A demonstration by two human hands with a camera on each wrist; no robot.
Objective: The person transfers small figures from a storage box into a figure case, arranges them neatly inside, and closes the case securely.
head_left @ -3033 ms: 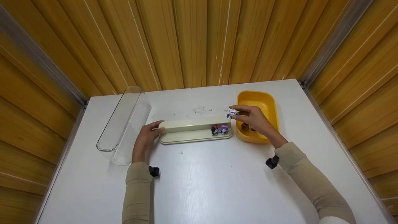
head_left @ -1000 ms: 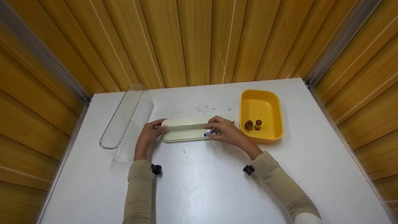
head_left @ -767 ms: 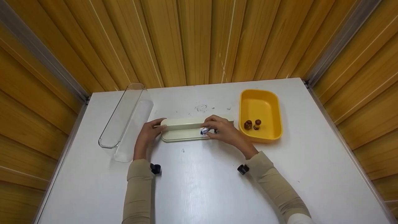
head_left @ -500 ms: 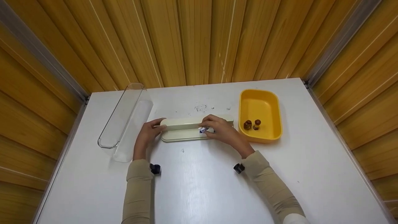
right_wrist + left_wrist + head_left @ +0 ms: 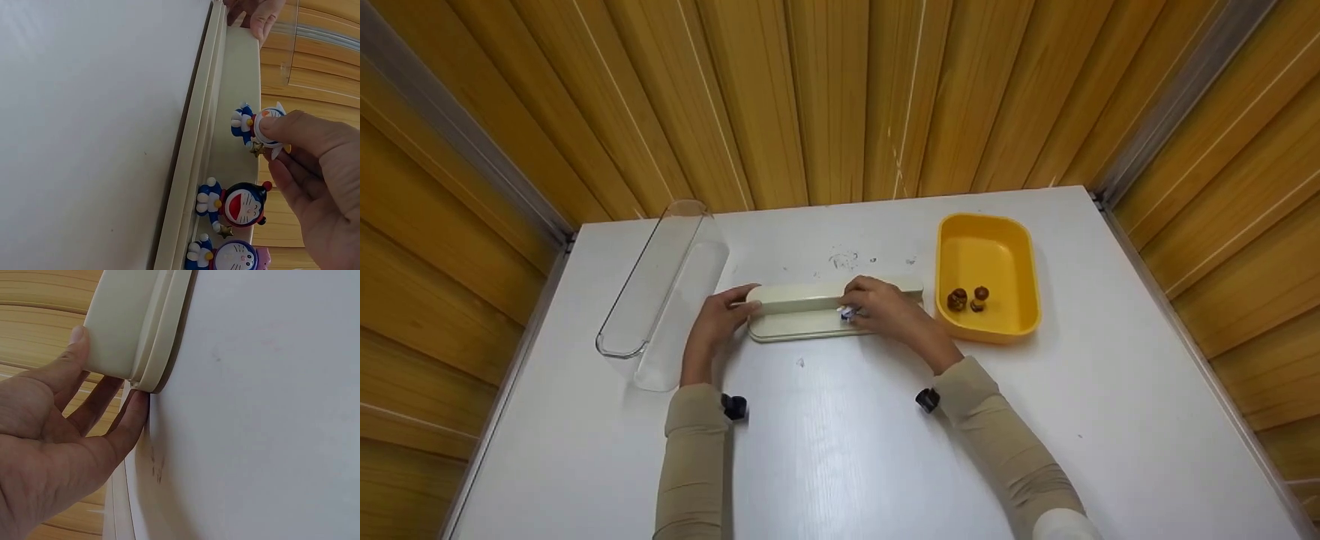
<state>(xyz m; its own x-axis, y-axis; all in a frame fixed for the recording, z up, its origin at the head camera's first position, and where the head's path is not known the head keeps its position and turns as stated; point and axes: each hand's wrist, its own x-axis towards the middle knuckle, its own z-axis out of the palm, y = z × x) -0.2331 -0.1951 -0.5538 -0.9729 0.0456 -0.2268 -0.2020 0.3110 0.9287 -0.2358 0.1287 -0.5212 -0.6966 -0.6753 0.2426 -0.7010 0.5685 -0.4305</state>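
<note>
A long cream display base [image 5: 791, 326] with a raised back step lies on the table. My left hand [image 5: 716, 322] grips its left end, thumb on the step and fingers at the base edge, as the left wrist view shows. My right hand [image 5: 894, 313] pinches a white-hooded blue cat figurine [image 5: 265, 129] by its head, thumb in front. Its feet appear slightly above the base's front ledge. Beside it on the ledge stand a black-hooded figurine [image 5: 239, 205] and a purple-hooded one [image 5: 233, 257]; the right hand hides both in the head view.
Right of the base sits a yellow tray [image 5: 990, 255] holding two small brown-topped figures [image 5: 958, 300]. A clear plastic cover [image 5: 656, 292] lies at the left. Wood-patterned walls [image 5: 825, 105] stand behind the white table [image 5: 825, 450] and at both sides.
The right hand has carried the white-hooded figurine from beside the yellow tray leftward to the base, then slightly further left along it. The left hand has kept its grip on the base's end.
</note>
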